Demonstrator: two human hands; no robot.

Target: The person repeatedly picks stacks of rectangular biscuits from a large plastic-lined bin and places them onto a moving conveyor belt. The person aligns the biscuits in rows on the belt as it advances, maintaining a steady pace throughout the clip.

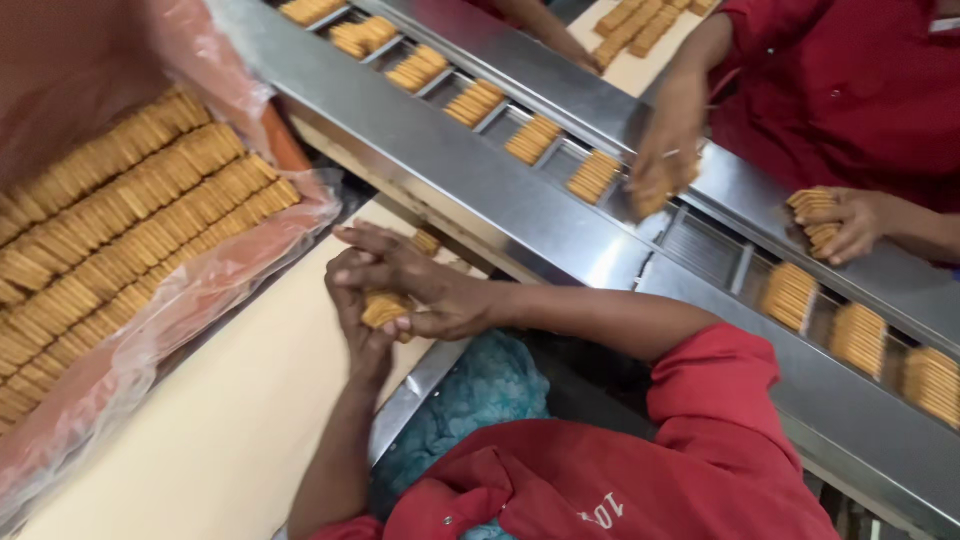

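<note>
Both hands closed round one short stack of thin golden-brown rectangular biscuits near picture centre, over the far edge of the pale cream bench. Right hand on top, reaching in from 3 o'clock, fingers spread long over the stack and thumb pressing its near end; left hand beneath, rising from 6 o'clock, fingers curled up and clamped against the stack's other side, apparently to square the biscuits and keep the row from fanning apart. At 9 o'clock, a large box lined with pinkish clear plastic film, packed with long rows of the same biscuits standing on edge, film folded over the rim. From 11 to 4 o'clock, a slanting stainless-steel conveyor channel carrying separate small biscuit stacks in divided pockets, each pocket sized for one stack. At 2 o'clock, a co-worker in a dark red garment: one hand lowered at the channel with biscuits, the other cupping a short stack at the rail. Crumpled teal cloth at 6 o'clock, just beside the wearer's red sleeve.
</note>
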